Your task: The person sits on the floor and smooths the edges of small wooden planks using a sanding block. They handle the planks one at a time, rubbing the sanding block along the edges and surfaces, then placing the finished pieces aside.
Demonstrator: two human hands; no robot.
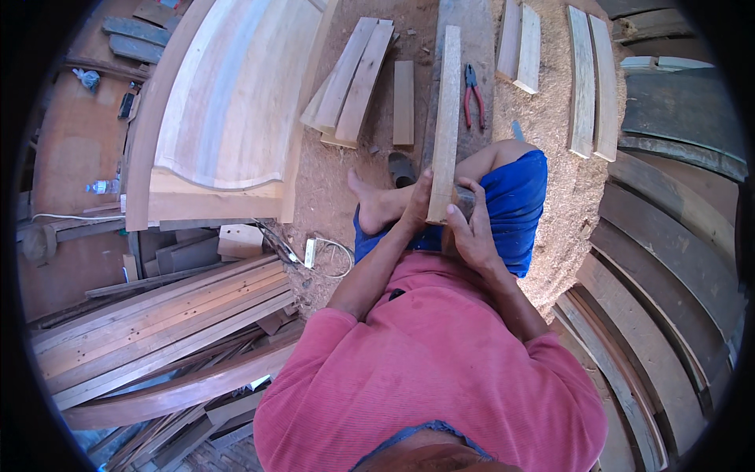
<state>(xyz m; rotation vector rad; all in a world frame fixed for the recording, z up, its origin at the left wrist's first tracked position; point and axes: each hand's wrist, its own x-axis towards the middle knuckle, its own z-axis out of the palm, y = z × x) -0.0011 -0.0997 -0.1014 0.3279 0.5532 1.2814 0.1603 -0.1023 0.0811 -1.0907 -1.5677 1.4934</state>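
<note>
A long, pale squared wooden strip (445,118) points away from my lap, its near end between my hands. My left hand (419,203) is closed along the strip's left side near that end. My right hand (476,233) is closed at the end from the right, thumb against the wood. A dark, blunt thing (465,203) shows by my right fingers, and a brown wooden piece (448,241) lies below the strip's end; I cannot tell what either is. Beyond my bent leg, pliers with red handles (473,98) rest on a grey plank (484,126).
Several cut boards (358,86) are stacked ahead to the left, beside a short block (403,102). A large panelled door (224,102) lies at left. More strips (582,86) lie on shavings at right. Long timbers (165,322) and a white power strip (310,253) are at near left.
</note>
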